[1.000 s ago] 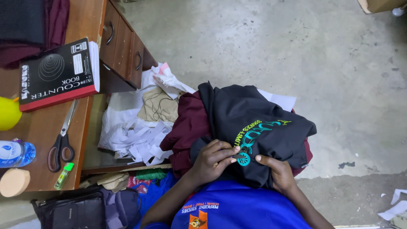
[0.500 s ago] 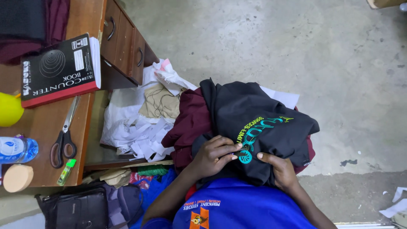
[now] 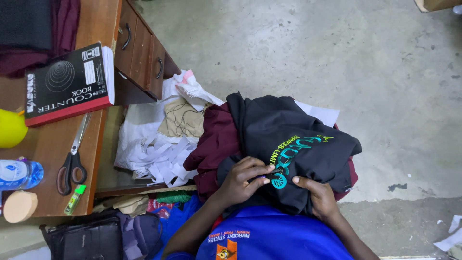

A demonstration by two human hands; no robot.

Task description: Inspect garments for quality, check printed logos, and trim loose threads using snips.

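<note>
Both hands' grip clamps black garment [image 3: 293, 144] above concrete floor [image 3: 313, 53], beside wooden desk [image 3: 53, 144].

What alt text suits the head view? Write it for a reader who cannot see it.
Seen from above, a person's left hand and right hand pinch a black garment at its teal and yellow embroidered emblem, over a maroon garment. To the left, a wooden desk carries scissors, a black and red book and a water bottle.
</note>
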